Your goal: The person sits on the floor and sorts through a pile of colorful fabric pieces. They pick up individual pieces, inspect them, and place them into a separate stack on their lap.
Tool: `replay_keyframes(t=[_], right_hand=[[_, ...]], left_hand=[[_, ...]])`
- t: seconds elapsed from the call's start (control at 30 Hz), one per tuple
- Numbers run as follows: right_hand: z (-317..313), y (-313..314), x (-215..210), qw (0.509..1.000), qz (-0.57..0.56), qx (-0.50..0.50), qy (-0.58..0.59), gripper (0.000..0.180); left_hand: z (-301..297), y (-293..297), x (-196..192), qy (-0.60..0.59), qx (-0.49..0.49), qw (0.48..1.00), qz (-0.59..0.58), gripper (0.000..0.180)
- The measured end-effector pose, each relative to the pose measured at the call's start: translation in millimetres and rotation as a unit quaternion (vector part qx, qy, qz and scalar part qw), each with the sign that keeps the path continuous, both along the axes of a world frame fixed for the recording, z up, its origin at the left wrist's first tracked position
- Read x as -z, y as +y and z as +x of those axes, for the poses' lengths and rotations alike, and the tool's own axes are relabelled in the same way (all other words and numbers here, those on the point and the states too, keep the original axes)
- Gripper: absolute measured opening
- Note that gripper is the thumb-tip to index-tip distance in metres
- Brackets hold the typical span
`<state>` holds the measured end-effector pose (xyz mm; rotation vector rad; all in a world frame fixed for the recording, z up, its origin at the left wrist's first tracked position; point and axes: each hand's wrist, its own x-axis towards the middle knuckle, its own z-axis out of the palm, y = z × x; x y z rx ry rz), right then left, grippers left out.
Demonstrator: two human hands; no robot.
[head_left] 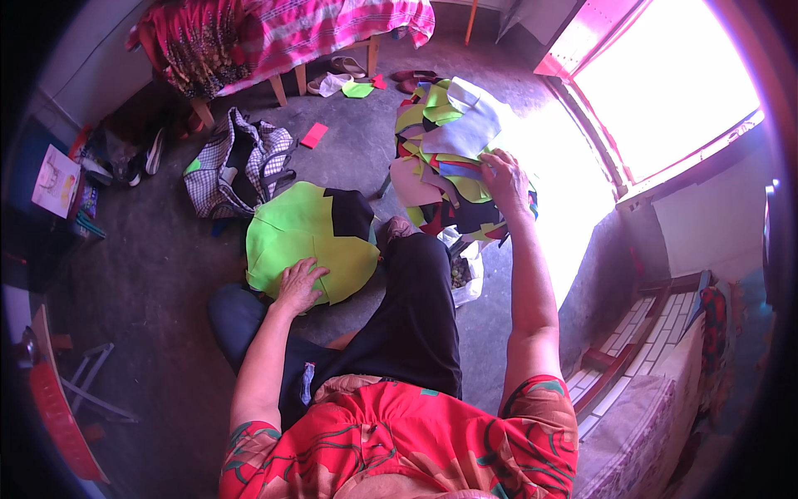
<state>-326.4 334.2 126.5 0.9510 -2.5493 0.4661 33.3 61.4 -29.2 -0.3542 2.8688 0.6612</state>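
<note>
Left hand [299, 283], fingers spread flat, pins the lime-green fabric stack [312, 237] w/ palm so it stays put, while right hand [503, 179], fingers curled together, digs into the mixed scrap pile [449, 141].

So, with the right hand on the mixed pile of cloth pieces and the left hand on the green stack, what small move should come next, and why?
Probably the right hand should close on the top piece it touches in the mixed pile and lift it clear. Its fingers lie flat there, gripping nothing yet, while the left hand rests flat on the green stack, holding it steady.
</note>
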Motion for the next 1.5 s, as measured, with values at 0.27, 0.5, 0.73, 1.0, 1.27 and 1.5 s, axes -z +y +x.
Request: replay_keyframes(t=[0.27, 0.5, 0.73, 1.0, 1.27, 1.5], right_hand=[[0, -9, 6, 0.999, -0.012, 0.031, 0.037, 0.018], [-1, -13, 4, 0.993, -0.013, 0.116, -0.014, 0.020], [-31, 15, -6, 0.783, -0.580, 0.041, -0.219, 0.017], [21, 14, -59, 0.748, -0.638, -0.113, -0.145, 0.022], [131, -85, -1, 0.528, -0.614, -0.190, -0.556, 0.023], [178, -131, 90, 0.428, -0.481, -0.127, -0.754, 0.030]], left_hand=[[0, 1, -4, -0.004, -0.004, 1.000, 0.002, 0.054], [3, -1, -1, 0.019, -0.007, 1.000, 0.001, 0.053], [3, -2, 4, 0.025, 0.003, 1.000, 0.006, 0.053], [0, -3, 3, -0.002, -0.005, 1.000, -0.010, 0.053], [5, -7, 11, 0.048, -0.036, 0.998, 0.008, 0.051], [-3, -14, -5, 0.283, -0.178, 0.917, 0.220, 0.049]])
